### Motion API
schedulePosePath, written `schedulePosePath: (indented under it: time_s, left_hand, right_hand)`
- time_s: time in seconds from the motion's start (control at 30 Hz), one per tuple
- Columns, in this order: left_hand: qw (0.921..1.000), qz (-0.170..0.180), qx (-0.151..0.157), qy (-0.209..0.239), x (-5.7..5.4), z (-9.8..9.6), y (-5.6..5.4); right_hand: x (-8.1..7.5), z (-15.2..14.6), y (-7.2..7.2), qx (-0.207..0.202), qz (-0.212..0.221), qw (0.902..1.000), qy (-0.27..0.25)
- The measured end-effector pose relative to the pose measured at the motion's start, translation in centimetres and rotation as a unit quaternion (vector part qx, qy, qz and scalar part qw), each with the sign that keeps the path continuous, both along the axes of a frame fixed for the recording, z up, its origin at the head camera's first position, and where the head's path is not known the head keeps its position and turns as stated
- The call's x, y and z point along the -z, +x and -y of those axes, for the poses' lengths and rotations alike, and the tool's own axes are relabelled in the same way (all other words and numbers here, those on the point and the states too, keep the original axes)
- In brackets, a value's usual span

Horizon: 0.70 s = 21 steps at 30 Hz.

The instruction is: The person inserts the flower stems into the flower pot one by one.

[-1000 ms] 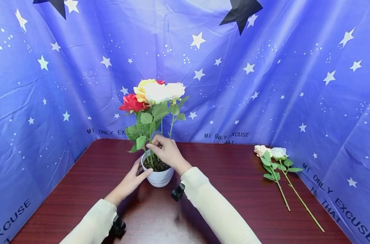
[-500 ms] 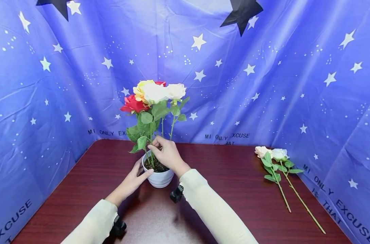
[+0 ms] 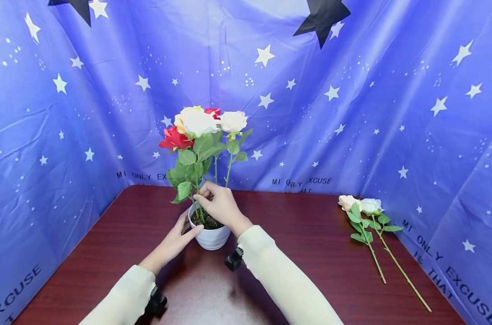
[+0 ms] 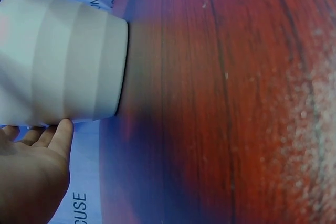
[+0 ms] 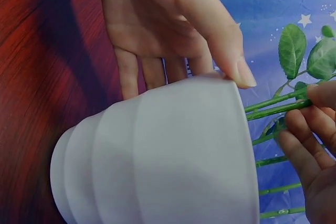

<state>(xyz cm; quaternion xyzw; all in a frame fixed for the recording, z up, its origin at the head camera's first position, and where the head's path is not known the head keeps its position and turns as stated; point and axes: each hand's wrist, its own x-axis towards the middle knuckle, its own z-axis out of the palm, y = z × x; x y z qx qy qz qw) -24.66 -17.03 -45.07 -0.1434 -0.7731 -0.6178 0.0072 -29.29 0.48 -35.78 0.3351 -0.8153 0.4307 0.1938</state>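
A white ribbed flowerpot (image 3: 211,239) with dark soil stands upright on the table. My left hand (image 3: 176,238) steadies its left side, thumb at the rim and fingers along the wall. Over the pot, my right hand (image 3: 222,206) pinches the green stem (image 5: 278,109) of a white rose (image 3: 201,123) between thumb and fingertips. Around that bloom are a red rose (image 3: 175,138), another red rose (image 3: 213,112) behind, a mostly covered yellow rose (image 3: 179,124) and a pale rose (image 3: 233,122) on the right. Several stems rise past the rim in the right wrist view.
On the right of the dark red wooden table (image 3: 302,253) lie a peach rose (image 3: 348,202) and a white rose (image 3: 371,206), stems pointing toward the front. A blue star-patterned curtain (image 3: 294,135) surrounds the table's back and sides.
The pinched white rose has leaned left, its bloom now covering more of the yellow one. My right hand has shifted slightly left with the stem; my left hand stays at the flowerpot.
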Motion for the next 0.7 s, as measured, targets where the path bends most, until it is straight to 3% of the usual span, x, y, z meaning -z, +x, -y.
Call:
schedulePosePath:
  time_s: [0.7]
  left_hand:
    - [0.9999, 0.000, -0.006, -0.011, -0.07, -0.09, -0.18]
  right_hand:
    - [-0.29, -0.54, -0.08, 0.021, 0.063, 0.9977, 0.014]
